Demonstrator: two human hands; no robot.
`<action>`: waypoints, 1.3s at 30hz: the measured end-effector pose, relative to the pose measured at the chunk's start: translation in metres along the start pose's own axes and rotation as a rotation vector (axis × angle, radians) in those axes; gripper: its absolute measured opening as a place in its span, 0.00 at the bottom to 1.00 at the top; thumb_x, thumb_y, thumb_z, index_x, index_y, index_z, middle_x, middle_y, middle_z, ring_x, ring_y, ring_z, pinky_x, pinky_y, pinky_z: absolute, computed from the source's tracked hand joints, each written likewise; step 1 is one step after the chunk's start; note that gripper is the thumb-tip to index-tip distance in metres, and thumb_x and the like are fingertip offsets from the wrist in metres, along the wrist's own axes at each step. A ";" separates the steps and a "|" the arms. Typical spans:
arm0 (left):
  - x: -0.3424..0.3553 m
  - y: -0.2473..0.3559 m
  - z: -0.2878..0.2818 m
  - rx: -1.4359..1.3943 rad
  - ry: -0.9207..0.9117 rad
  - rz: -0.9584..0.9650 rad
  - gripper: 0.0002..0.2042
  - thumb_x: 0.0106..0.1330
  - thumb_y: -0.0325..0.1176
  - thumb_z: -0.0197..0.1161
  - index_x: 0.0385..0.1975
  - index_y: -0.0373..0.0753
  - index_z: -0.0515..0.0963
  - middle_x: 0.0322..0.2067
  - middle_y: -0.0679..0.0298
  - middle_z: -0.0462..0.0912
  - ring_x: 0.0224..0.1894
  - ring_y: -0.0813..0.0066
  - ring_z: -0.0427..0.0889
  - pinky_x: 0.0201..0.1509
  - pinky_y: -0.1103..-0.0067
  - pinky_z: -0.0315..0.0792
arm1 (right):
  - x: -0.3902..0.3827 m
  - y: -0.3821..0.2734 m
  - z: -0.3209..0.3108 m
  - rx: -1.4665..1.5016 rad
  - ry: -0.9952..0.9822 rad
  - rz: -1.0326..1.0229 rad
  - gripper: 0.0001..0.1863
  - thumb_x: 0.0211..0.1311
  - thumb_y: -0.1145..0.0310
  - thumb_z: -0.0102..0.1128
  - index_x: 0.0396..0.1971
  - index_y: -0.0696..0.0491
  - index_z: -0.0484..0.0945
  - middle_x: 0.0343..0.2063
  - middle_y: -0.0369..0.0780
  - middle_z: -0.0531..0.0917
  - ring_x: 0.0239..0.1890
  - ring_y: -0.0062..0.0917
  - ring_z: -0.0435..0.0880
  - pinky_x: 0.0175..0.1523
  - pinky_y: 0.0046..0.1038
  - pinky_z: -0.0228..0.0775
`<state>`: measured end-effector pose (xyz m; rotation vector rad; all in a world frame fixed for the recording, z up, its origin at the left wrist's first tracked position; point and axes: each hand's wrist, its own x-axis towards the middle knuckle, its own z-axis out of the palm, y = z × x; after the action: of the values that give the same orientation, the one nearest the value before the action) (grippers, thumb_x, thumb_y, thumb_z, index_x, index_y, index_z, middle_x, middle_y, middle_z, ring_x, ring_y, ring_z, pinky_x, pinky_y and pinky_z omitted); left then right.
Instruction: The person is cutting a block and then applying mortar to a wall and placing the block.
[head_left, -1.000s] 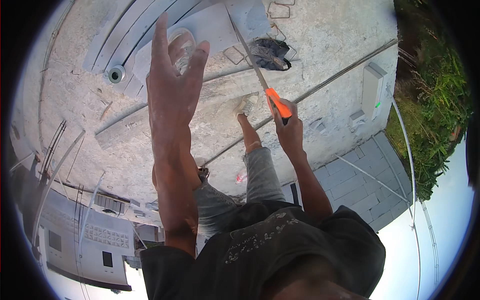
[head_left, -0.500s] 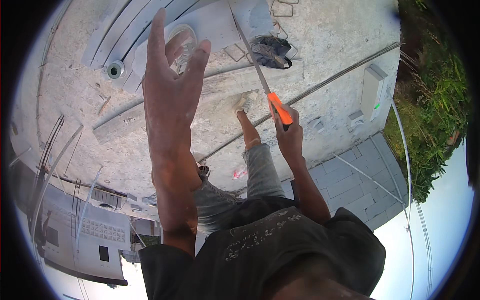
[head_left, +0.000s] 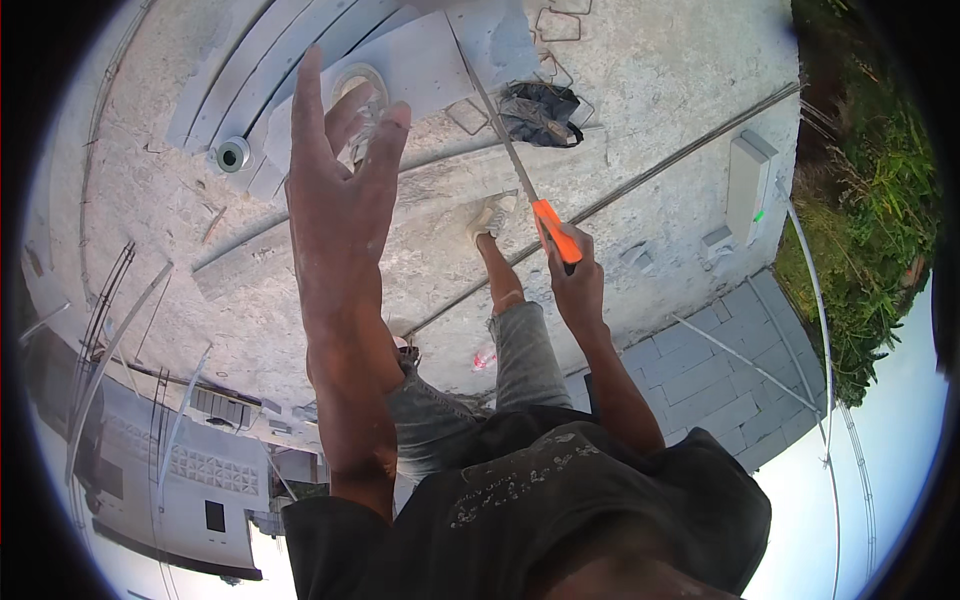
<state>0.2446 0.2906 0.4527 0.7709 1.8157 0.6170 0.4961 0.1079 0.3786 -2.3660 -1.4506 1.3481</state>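
Note:
My right hand (head_left: 577,280) is closed around the orange handle of a handsaw (head_left: 556,232). Its long, narrow blade slants up and to the left, with its tip over a pale grey panel (head_left: 428,65). On the left, my left hand (head_left: 345,195) is held up with the fingers spread and nothing in them. Behind those fingers, partly hidden, a light lace-up shoe (head_left: 362,84) is on the panel. It cannot be told whether the blade touches the panel.
More long grey boards (head_left: 235,75) lie at the far left, with a round tin (head_left: 233,154) beside them. A dark crumpled bag (head_left: 540,113) and bent wire pieces lie near the blade. Thin rods (head_left: 680,150) cross the concrete floor. A grey block (head_left: 750,180) stands near the right edge.
My left hand has drawn back slightly toward me, its fingers still spread. The saw stays in my right hand at much the same slant. The whole view has shifted a little.

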 end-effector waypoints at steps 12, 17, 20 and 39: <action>0.012 -0.051 0.022 0.205 -0.052 0.025 0.39 0.65 0.45 0.63 0.73 0.44 0.51 0.58 0.40 0.74 0.63 0.48 0.73 0.61 0.59 0.72 | 0.072 0.009 0.057 -0.002 -0.088 0.009 0.19 0.67 0.62 0.57 0.56 0.46 0.69 0.31 0.46 0.85 0.35 0.47 0.85 0.39 0.43 0.76; 0.009 -0.016 0.024 0.004 0.039 0.010 0.38 0.65 0.45 0.63 0.72 0.43 0.53 0.56 0.42 0.76 0.61 0.52 0.75 0.58 0.61 0.74 | 0.029 0.011 -0.003 0.004 -0.021 0.074 0.20 0.65 0.74 0.60 0.55 0.51 0.70 0.47 0.50 0.82 0.47 0.44 0.85 0.45 0.39 0.77; 0.006 -0.023 0.030 0.129 0.038 0.050 0.38 0.65 0.44 0.63 0.72 0.43 0.53 0.57 0.42 0.76 0.61 0.52 0.75 0.57 0.61 0.75 | 0.067 0.026 0.006 0.005 -0.034 -0.013 0.19 0.65 0.71 0.60 0.55 0.50 0.70 0.44 0.51 0.83 0.44 0.47 0.85 0.43 0.39 0.77; -0.007 -0.044 0.052 0.212 -0.079 0.015 0.40 0.65 0.47 0.62 0.73 0.42 0.50 0.59 0.40 0.73 0.62 0.51 0.75 0.60 0.64 0.72 | 0.076 0.008 0.046 -0.108 -0.053 0.065 0.24 0.63 0.59 0.62 0.58 0.38 0.68 0.30 0.45 0.86 0.35 0.47 0.85 0.41 0.42 0.76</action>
<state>0.2852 0.2597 0.4079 0.9378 1.8223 0.4016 0.4833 0.1427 0.2975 -2.4825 -1.5094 1.3923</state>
